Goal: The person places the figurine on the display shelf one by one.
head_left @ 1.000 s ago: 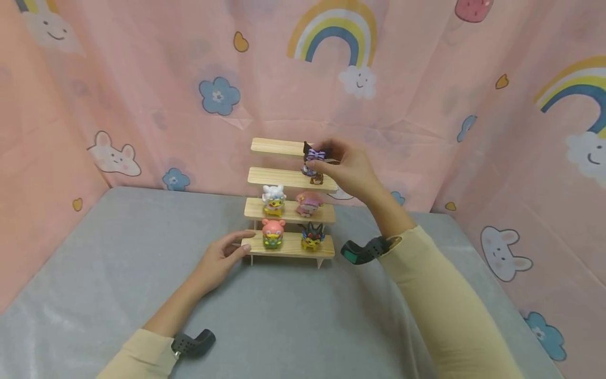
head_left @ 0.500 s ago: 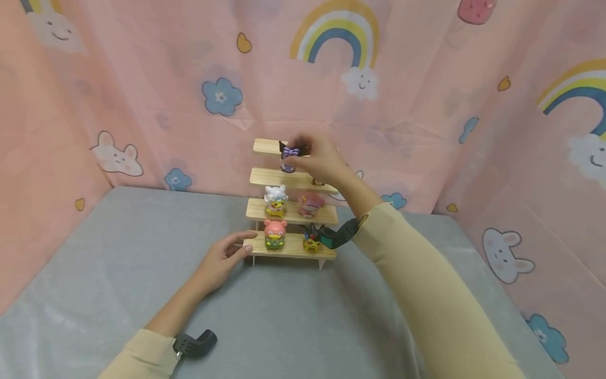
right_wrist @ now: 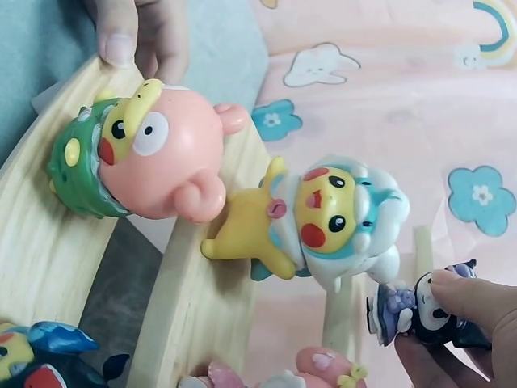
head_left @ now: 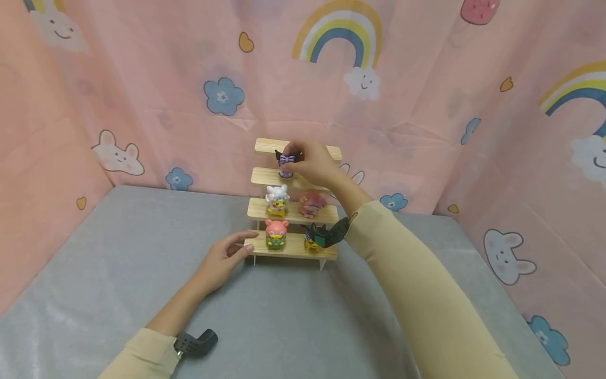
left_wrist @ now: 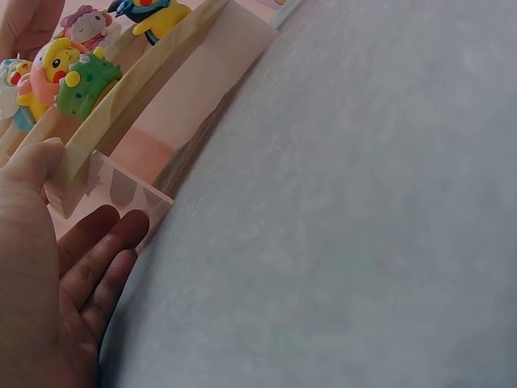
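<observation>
My right hand (head_left: pixel 310 162) pinches a small black-and-purple figurine (right_wrist: pixel 420 307) with a striped bow, between thumb and fingers. It is upright at the left part of the second-highest shelf (head_left: pixel 263 178); whether its base touches the wood cannot be told. My left hand (head_left: pixel 222 263) holds the left end of the bottom shelf of the wooden tiered display stand (head_left: pixel 289 251), thumb on the wood and other fingers by the clear leg (left_wrist: pixel 121 190). A pink-hooded figurine (head_left: pixel 276 234) and a black-eared yellow one (head_left: pixel 311 242), partly behind the right wrist camera, stand on that shelf.
A white-hooded yellow figurine (head_left: pixel 276 201) and a pink figurine (head_left: pixel 311 204) stand on the shelf above the bottom one. My right forearm hides the second-highest shelf's right end. Grey cloth (head_left: pixel 284 316) covers the table; a pink printed curtain (head_left: pixel 284 105) hangs behind.
My right hand has carried the figurine left along the second-highest shelf, then lowered it slightly. The small brown figure there is now hidden behind my hand. My left hand has stayed put.
</observation>
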The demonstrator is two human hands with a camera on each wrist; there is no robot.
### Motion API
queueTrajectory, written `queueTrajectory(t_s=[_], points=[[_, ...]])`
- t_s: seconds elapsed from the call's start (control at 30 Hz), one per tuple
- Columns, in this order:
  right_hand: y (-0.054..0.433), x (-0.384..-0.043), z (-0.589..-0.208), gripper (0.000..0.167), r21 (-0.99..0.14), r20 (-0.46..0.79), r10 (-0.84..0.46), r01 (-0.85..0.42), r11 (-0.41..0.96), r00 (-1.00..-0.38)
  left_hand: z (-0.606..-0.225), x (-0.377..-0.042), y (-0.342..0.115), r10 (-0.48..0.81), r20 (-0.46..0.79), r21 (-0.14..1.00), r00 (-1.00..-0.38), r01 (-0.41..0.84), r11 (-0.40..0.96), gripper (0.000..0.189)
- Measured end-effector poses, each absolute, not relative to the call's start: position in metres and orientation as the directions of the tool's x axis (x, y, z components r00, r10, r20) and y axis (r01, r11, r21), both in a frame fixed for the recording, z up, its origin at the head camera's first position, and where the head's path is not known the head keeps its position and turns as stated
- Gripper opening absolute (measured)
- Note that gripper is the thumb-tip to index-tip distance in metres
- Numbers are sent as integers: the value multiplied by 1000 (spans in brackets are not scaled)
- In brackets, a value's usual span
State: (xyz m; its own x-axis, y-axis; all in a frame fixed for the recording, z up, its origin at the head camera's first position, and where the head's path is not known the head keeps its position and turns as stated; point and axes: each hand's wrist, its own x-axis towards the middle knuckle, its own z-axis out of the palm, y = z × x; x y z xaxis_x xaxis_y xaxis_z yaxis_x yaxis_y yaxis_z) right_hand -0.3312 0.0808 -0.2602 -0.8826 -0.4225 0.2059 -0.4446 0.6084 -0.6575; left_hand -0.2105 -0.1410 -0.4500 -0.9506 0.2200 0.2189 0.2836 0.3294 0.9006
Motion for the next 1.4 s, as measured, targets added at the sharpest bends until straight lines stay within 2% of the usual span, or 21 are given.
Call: queueTrajectory(t_s=[0.83,1.1,1.27,1.4], points=[[77,-332,-260,21,-642,126,-362,-354,680,-924,-451,-213,-138,224,226,902,-948,290,319,36],[80,-327,-254,26,-595,145,-399,-402,696,-905,-452,-214,-137,225,230,900,-947,295,321,36],[87,-323,-242,36,-560,149,-422,-428,710,-894,-454,-216,-138,228,233,902,-945,298,313,36],[98,-318,-229,36,-519,191,-442,-472,712,-876,-455,-218,-137,232,235,903,-944,300,307,36]])
